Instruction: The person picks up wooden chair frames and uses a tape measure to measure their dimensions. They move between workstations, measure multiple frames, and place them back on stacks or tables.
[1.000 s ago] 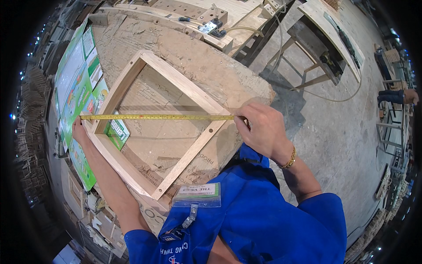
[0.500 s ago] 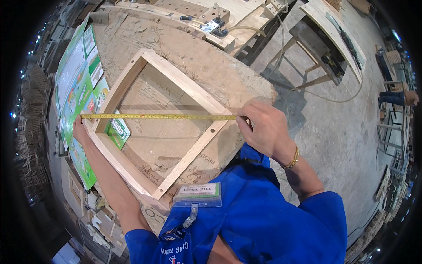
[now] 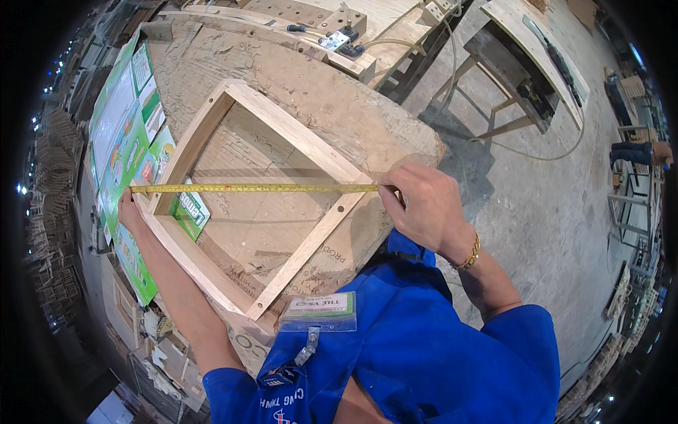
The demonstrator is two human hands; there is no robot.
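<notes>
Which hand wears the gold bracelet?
The right hand, at the right end of the yellow tape measure; the left hand, at the other end, wears none.

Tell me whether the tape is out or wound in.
Out: the yellow tape stretches straight across the frame, from left hand to right hand.

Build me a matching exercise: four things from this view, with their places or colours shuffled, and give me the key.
Things:
1. tape measure
2. wooden frame
3. left hand
4. bracelet

Places or colours:
A. gold-coloured
B. lying on brown cardboard
C. stretched across the frame
D. beside the green printed sheets

Pairs: 1-C; 2-B; 3-D; 4-A
</notes>
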